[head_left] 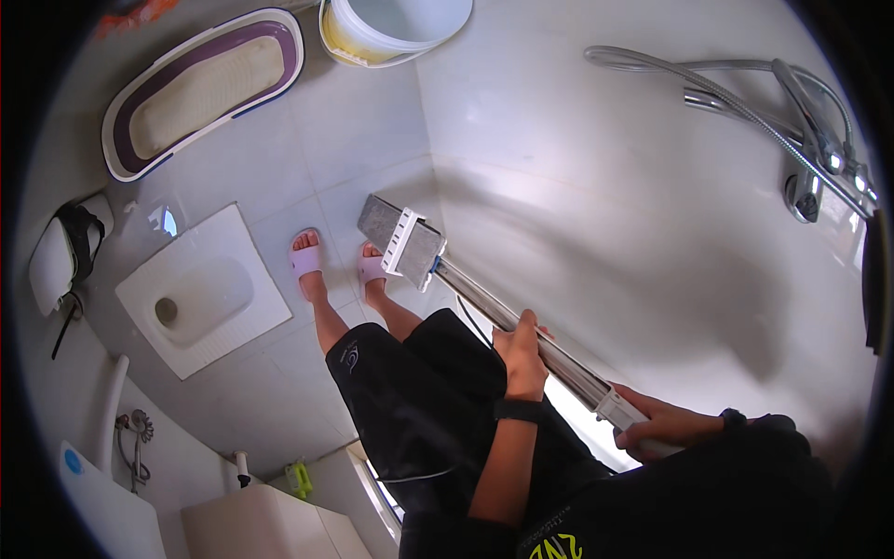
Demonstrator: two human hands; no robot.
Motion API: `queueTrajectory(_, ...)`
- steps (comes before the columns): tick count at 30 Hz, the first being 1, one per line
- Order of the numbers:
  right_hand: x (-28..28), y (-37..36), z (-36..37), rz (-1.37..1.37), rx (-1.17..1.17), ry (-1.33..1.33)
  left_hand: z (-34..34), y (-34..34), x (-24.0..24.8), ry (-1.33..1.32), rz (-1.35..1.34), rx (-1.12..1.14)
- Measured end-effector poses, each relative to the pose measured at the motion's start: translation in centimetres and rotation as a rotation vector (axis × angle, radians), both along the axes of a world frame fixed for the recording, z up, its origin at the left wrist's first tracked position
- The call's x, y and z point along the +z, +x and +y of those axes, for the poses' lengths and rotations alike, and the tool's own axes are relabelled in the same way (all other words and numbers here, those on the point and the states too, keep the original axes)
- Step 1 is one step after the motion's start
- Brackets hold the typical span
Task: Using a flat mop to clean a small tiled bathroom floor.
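Observation:
A flat mop (477, 300) with a silver pole slants across the middle, its grey head up and left. A white slotted bracket sits across the mop head, close beside one of my feet. My left hand (523, 359) is closed round the middle of the pole, a dark band on its wrist. Lower right, my right hand (666, 421) is wrapped round the pole's white end. The mop head is tilted; whether it touches the floor or wall I cannot tell.
A squat toilet (270, 312) is set in the tiled floor at left. Behind it stand a purple-and-white folding tub (112, 140) and a white bucket (358, 58). A shower mixer with a metal hose (652, 61) is on the right wall. A beige cabinet (251, 526) stands lower left.

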State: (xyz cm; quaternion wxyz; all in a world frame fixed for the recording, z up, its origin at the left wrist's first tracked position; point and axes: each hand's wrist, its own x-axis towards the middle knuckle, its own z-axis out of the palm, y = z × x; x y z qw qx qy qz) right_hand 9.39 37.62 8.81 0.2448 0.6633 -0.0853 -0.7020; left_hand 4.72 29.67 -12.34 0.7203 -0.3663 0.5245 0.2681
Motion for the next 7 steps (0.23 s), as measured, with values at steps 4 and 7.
queueTrajectory(4, -0.9, -0.7, 0.9, -0.055, -0.084, -0.049, 0.3, -0.2, -1.3, -0.026, -0.061, -0.022)
queueTrajectory(7, -1.2, -0.5, 1.4, -0.058, -0.113, -0.060, 0.5, 0.0, -1.5, -0.007, -0.061, 0.016)
